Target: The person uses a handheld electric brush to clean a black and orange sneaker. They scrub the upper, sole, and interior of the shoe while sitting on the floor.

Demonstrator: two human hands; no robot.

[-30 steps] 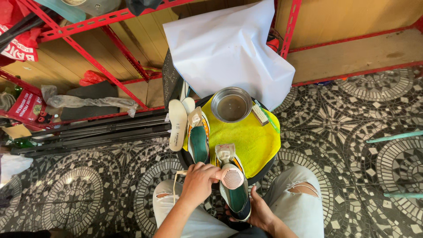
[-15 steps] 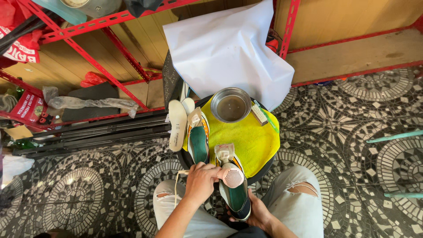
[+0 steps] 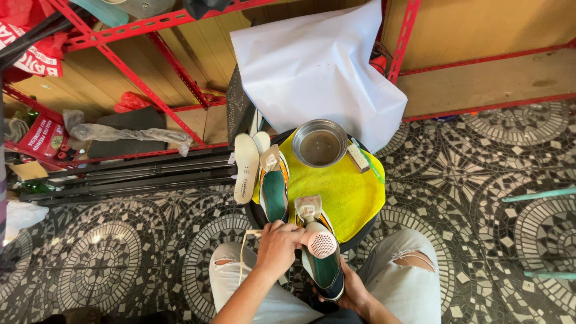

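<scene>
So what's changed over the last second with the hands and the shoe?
Little. The left hand has slid the round pinkish brush slightly down and left over the opening of the green-lined shoe, keeping its grip. The right hand still cradles that shoe from below. The other shoe, white insole, metal bowl and yellow cloth have not moved.

The left hand point(image 3: 277, 246) has slid the round pale pink perforated brush point(image 3: 321, 244) slightly down the green-lined sneaker point(image 3: 324, 264), toward the heel.
</scene>
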